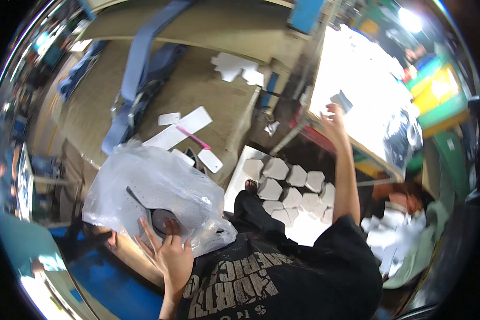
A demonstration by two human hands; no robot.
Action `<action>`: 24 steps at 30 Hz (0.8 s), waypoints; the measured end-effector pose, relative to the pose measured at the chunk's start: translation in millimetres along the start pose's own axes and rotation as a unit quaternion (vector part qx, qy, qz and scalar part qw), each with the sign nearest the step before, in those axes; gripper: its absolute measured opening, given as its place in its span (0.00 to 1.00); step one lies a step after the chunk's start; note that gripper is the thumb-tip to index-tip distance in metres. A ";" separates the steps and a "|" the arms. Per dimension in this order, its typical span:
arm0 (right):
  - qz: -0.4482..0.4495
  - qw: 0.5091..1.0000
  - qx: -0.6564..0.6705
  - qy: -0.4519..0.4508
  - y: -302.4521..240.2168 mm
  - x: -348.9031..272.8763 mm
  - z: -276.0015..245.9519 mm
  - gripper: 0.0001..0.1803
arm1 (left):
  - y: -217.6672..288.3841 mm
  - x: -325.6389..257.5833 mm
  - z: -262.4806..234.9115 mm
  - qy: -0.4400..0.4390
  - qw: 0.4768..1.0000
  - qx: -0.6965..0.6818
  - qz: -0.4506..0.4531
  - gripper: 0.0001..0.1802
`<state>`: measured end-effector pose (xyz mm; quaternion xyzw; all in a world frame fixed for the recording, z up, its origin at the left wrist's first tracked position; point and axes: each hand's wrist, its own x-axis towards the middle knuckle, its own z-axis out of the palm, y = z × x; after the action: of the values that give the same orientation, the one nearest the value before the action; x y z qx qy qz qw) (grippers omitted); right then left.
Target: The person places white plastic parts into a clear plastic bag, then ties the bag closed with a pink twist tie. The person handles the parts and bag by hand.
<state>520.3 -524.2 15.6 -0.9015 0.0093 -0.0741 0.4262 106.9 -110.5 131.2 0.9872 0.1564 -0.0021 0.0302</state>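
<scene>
Clear plastic bag point(104, 186): sits at the near edge of the olive worktop point(226, 114), to the front left of the wearer, crumpled and translucent. Inside it, a pale grey perforated sheet piece point(189, 196) shows, with a darker grey piece point(161, 217) near the bag's close side.

Left hand point(168, 256): lies over the near side of the bag, fingers spread apart, fingertips at the darker grey piece; no closed grasp seen.

Right hand point(333, 125): arm extended over the bright white table point(352, 61) at right, fingers bent and at a small dark grey piece point(342, 101). Blurred; cannot tell whether the fingers are closed on it or only beside it.

Beyond the bag on the worktop: long white strip point(197, 121), pink stick point(193, 137) lying across it, small white rounded card point(169, 119) beside the strip, another white card point(210, 160) nearer the wearer. Farther back, white cut sheet pieces point(229, 66); at left, a blue strap point(136, 64) hangs down.

Lower, between worktop and white table: pale, roughly hexagonal pieces point(276, 168) in rows on a white surface point(304, 230).
</scene>
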 end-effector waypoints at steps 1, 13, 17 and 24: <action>-0.074 0.990 -0.069 0.099 28.9 28.5 1.4 0.24 | 1.7 -1.9 -0.1 0.000 1.000 -0.005 -0.024 0.29; 0.069 0.886 -0.459 -0.004 200.4 229.5 -46.3 0.54 | -0.1 4.1 19.7 0.091 0.991 0.072 -0.063 0.28; 0.099 0.940 -0.316 -0.082 193.7 226.6 -48.3 0.44 | 0.7 5.4 20.1 0.104 0.989 0.071 -0.071 0.28; 0.050 0.963 0.143 -0.224 20.8 65.0 25.6 0.25 | -2.9 -1.4 9.2 0.068 0.994 0.027 -0.075 0.23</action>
<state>589.1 -523.1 -8.2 -0.8232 -0.0521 0.1504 0.5450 104.7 -108.7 121.9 0.9709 0.2318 0.0588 -0.0079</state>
